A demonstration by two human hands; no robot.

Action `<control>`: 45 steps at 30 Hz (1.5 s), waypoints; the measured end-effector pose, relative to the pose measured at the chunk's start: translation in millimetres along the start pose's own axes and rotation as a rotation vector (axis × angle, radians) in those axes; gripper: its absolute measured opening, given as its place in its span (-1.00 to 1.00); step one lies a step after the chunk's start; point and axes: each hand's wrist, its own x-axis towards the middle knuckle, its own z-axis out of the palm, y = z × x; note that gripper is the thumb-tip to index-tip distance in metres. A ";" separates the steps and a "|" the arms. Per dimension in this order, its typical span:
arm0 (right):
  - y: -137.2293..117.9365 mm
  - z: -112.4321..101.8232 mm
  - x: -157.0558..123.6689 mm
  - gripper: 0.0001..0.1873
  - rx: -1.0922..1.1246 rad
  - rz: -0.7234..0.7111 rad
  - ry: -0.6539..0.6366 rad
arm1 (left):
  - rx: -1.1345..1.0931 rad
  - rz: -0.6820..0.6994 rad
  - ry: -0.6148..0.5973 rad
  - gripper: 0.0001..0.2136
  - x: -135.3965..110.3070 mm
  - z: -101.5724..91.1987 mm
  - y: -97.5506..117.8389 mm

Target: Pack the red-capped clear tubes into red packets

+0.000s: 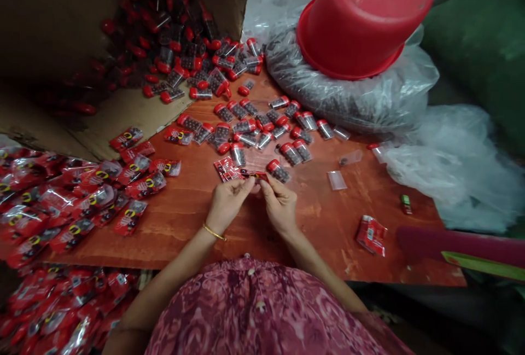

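Red packet (255, 176) pinched between both hands

Small packing workshop. Indicators: wooden counter (311, 218) strewn with red-capped vials (262, 125) at centre; open cardboard box (123, 27) of more vials upper left; piled red sachets (61, 202) at left; bulk plastic bag (361, 98) under a red tub (361, 16) upper right.
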 end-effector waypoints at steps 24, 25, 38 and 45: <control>-2.4 -5.6 1.7 -0.76 0.161 0.175 -0.110 | -0.265 0.106 0.079 -0.84 0.2 12.9 -7.6; -3.4 -6.0 1.8 -0.78 0.127 0.160 -0.108 | -0.281 0.094 0.068 -0.83 0.2 13.3 -8.3; 3.4 2.3 -3.1 -0.75 -0.122 -0.031 -0.144 | -0.435 -0.264 0.065 -0.68 -5.8 7.7 0.6; 12.3 -31.0 17.3 -0.68 -0.608 -0.194 -0.138 | -0.596 -0.290 0.117 -0.75 0.0 2.9 3.8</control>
